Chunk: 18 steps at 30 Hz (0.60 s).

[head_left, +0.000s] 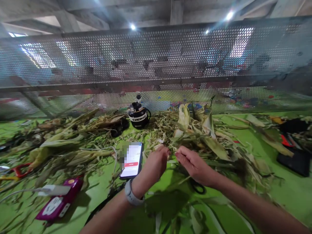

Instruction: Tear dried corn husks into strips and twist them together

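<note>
Head view: we see both our hands over the green desk, drawn near each other with a narrow gap between. Our left hand is curled into a loose fist, and our right hand is drawn in narrow, thumb against the bent fingers; we cannot tell whether either pinches a strip. The main heap of corn husks lies just beyond our hands, spreading to the right of the right one; we cannot make out whether fingertips touch its near edge. Close on the left hand's outer side lies a lit smartphone, below a round black ENERGY bottle. We wear a pale wristwatch on the left wrist, with a purple power bank farther left.
</note>
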Motion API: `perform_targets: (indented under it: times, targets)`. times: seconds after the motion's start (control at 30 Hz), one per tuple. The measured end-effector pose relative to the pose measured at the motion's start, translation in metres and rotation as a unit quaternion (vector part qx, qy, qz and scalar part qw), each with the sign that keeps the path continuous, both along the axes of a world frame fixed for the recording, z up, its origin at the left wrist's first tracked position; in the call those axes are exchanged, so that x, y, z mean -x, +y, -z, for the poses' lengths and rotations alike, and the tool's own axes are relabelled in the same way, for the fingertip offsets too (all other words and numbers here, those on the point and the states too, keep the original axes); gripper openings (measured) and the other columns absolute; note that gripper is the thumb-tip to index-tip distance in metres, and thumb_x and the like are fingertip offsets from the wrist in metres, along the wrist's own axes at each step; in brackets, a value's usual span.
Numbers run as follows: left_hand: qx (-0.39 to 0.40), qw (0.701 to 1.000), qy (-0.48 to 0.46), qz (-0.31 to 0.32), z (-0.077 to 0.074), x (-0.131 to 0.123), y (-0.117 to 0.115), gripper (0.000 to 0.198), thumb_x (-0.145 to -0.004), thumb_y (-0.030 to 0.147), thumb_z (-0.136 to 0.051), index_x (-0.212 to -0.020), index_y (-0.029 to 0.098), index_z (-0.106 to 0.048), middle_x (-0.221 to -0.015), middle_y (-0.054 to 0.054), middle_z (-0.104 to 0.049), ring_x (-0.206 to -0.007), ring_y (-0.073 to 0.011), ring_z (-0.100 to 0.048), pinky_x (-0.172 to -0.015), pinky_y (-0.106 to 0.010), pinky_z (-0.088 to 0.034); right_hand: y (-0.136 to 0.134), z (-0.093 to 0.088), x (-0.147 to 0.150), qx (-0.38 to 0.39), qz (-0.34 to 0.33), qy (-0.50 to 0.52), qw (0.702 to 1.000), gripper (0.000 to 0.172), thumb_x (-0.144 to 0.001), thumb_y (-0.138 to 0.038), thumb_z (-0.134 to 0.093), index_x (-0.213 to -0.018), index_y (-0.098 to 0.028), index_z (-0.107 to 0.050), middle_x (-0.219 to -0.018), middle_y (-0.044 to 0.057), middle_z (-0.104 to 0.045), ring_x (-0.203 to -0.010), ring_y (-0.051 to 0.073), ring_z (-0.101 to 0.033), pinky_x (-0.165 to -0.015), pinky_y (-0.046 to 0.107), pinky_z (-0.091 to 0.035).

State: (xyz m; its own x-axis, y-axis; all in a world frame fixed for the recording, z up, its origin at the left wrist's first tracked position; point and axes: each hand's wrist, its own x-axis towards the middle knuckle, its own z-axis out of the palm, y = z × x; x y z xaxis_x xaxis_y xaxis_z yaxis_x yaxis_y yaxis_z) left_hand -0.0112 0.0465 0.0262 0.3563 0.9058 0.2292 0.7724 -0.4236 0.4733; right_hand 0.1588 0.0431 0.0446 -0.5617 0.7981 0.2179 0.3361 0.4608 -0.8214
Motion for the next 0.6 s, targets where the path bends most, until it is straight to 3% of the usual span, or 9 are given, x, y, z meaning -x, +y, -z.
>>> perform_targets:
  times: [0.17, 0.3, 0.37, 0.47, 0.53, 0.6]
  targets:
    - [0.013, 0.971, 0.237, 0.015, -0.001, -0.015, -0.017, 0.028, -0.079, -0.002, -0.038, -0.093, 0.009, -0.059, -0.091, -0.014, -0.063, -0.08, -0.0215, -0.06, -0.066, -0.03, -0.047, -0.003, -0.006, -0.003, -0.074, -0.013, -0.115, 0.991, 0.028, -0.095, -0.033, -0.032, -0.072, -0.019, -0.039, -0.065, -0.003, -0.042, -0.058, 0.011, -0.037, -0.056, 0.025, -0.029]
    - [-0.022, 0.949, 0.294, 0.111, -0.006, -0.02, -0.036, 0.03, -0.077, -0.003, -0.041, -0.095, 0.009, -0.061, -0.088, -0.013, -0.065, -0.071, -0.0207, -0.061, -0.055, -0.028, -0.046, 0.009, -0.024, -0.021, 0.015, -0.087, -0.112, 0.99, 0.032, -0.095, -0.039, -0.036, -0.075, -0.017, -0.047, -0.068, -0.001, -0.05, -0.062, 0.011, -0.044, -0.06, 0.023, -0.034]
    - [-0.039, 0.939, 0.277, 0.199, -0.012, -0.02, -0.046, 0.026, -0.078, -0.002, -0.042, -0.089, 0.011, -0.061, -0.08, -0.008, -0.064, -0.063, -0.0173, -0.059, -0.053, -0.027, -0.044, 0.018, -0.028, -0.029, 0.1, -0.139, -0.089, 0.981, 0.034, -0.094, -0.043, -0.039, -0.076, -0.016, -0.05, -0.071, 0.0, -0.055, -0.065, 0.011, -0.049, -0.062, 0.021, -0.037]
    - [-0.071, 0.932, 0.176, 0.308, -0.024, -0.016, -0.052, 0.02, -0.084, 0.005, -0.043, -0.09, 0.015, -0.059, -0.079, -0.004, -0.063, -0.065, -0.0145, -0.056, -0.058, -0.025, -0.043, 0.031, -0.022, -0.032, 0.155, -0.167, -0.062, 0.972, 0.036, -0.093, -0.045, -0.04, -0.076, -0.015, -0.051, -0.073, 0.0, -0.057, -0.065, 0.01, -0.048, -0.063, 0.021, -0.038]
    - [-0.066, 0.937, 0.1, 0.327, -0.036, -0.009, -0.048, 0.019, -0.088, 0.009, -0.041, -0.092, 0.017, -0.058, -0.076, -0.002, -0.061, -0.066, -0.0127, -0.054, -0.06, -0.023, -0.042, 0.038, -0.011, -0.031, 0.153, -0.161, -0.06, 0.973, 0.036, -0.092, -0.045, -0.041, -0.075, -0.015, -0.051, -0.072, 0.0, -0.055, -0.065, 0.01, -0.047, -0.063, 0.021, -0.038]
    - [-0.061, 0.956, 0.037, 0.286, -0.05, 0.003, -0.038, 0.023, -0.09, 0.01, -0.037, -0.085, 0.016, -0.059, -0.074, -0.002, -0.059, -0.066, -0.0119, -0.053, -0.06, -0.022, -0.041, 0.044, -0.001, -0.03, 0.143, -0.153, -0.072, 0.975, 0.035, -0.09, -0.047, -0.044, -0.074, -0.016, -0.049, -0.069, -0.001, -0.051, -0.063, 0.01, -0.045, -0.058, 0.021, -0.036]
